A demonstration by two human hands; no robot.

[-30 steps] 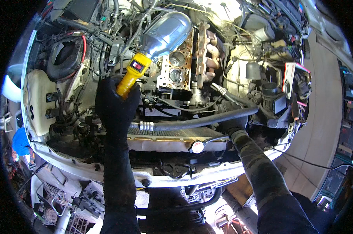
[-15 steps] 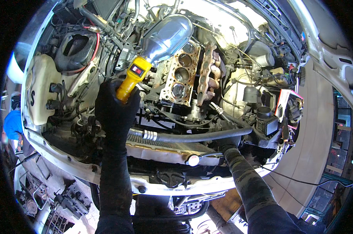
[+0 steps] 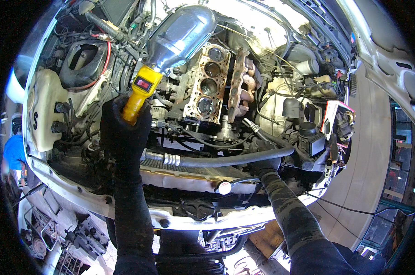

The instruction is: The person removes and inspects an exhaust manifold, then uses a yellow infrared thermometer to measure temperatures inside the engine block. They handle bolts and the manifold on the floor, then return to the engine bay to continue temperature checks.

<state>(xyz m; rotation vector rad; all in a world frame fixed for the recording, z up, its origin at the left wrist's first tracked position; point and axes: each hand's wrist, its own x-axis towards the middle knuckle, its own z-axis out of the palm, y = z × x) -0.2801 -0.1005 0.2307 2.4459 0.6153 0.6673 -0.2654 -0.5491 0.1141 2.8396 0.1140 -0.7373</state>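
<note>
Work lamp point(image 3: 168, 50), left of the engine block point(image 3: 207, 87), has its yellow handle wrapped in your left grip point(image 3: 125, 126); the black hose point(image 3: 225, 161) partly hides your right grip point(image 3: 268, 164), whose hold you cannot tell.

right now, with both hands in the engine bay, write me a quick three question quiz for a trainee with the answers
1. Which grips the yellow-handled lamp? a) right hand b) left hand c) both hands
2. True or false: the round white-faced cap lies nearer the person than the long black hose.
3. How many round bores show in the top of the engine block?

Key: 1. b, the left hand. 2. True. 3. Four.
</note>
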